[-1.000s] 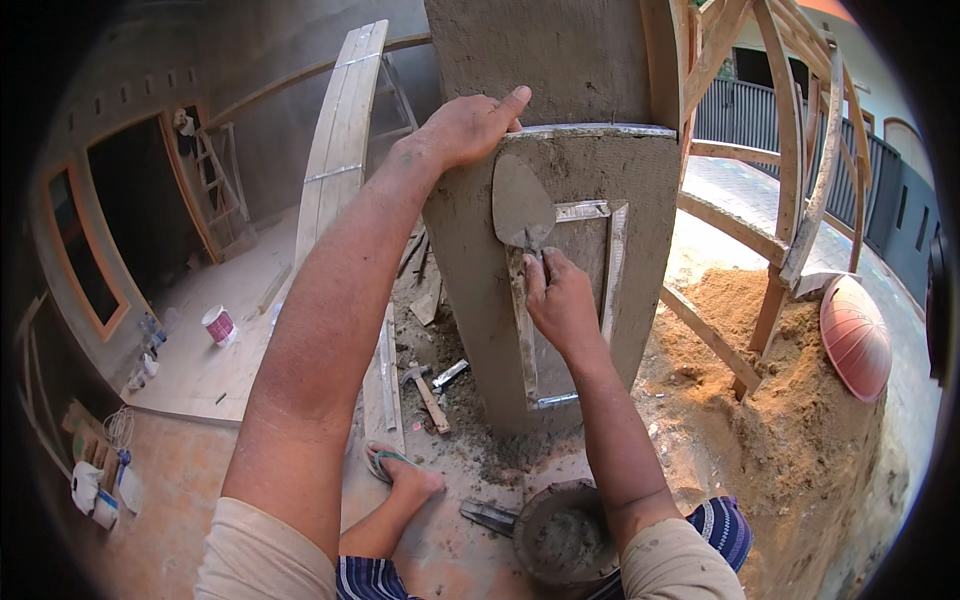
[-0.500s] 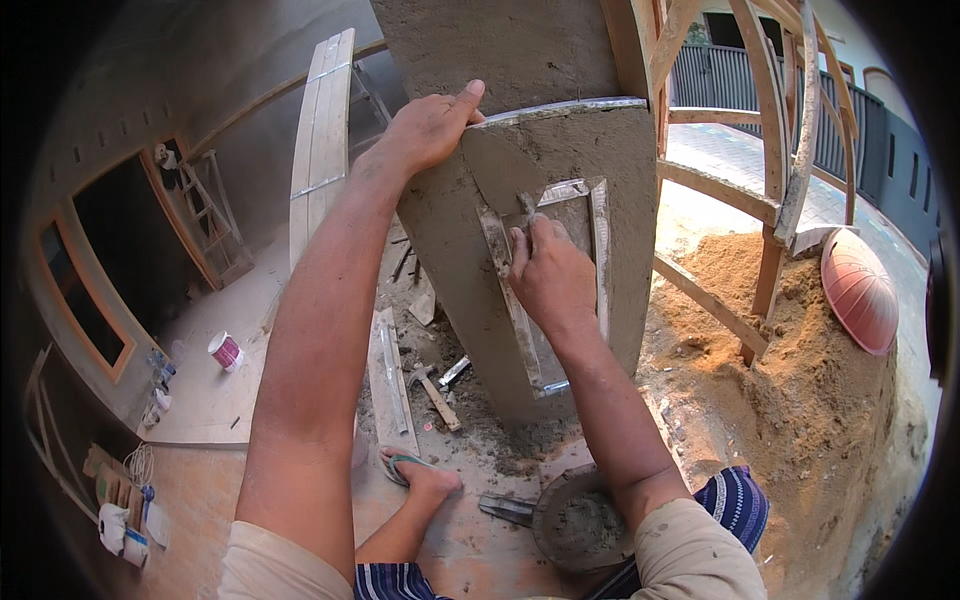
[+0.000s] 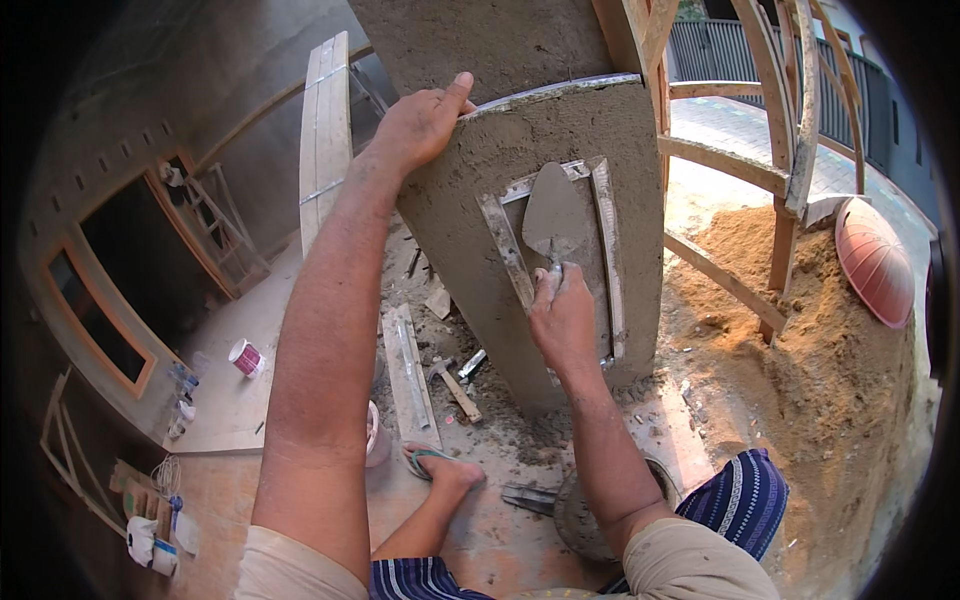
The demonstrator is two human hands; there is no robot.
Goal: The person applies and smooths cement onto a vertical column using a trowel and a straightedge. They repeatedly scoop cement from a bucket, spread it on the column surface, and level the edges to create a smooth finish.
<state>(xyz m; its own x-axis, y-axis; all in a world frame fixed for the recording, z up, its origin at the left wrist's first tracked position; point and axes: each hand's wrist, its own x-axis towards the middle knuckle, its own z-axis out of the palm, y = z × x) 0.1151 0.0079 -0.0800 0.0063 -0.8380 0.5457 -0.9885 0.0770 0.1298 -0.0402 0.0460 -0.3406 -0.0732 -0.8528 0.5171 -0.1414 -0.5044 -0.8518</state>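
Observation:
A grey, wet-plastered pillar point(image 3: 450, 220) stands in front of me, with a thin pale strip point(image 3: 560, 92) running across its face. My left hand point(image 3: 425, 122) is closed round the pillar's left edge at the strip's end, thumb up; its other fingers are partly hidden. In my right hand point(image 3: 565, 315) is a trowel point(image 3: 550, 208), gripped by its handle. The trowel's blade points up and lies over the upper part of a rectangular frame of strips point(image 3: 610, 255) on the pillar. Whether the blade touches the plaster, I cannot tell.
A mortar bucket point(image 3: 585, 515) stands below my right forearm. A hammer point(image 3: 457, 392) and a long board point(image 3: 408, 375) lie left of the pillar's base. Wooden scaffolding point(image 3: 725, 280) and a sand heap point(image 3: 800, 400) with a reddish bowl-shaped thing point(image 3: 873, 262) are at right.
My right hand has moved down and the trowel's blade now shows flat within the frame. My left hand stays on the pillar's edge. The view has shifted slightly.

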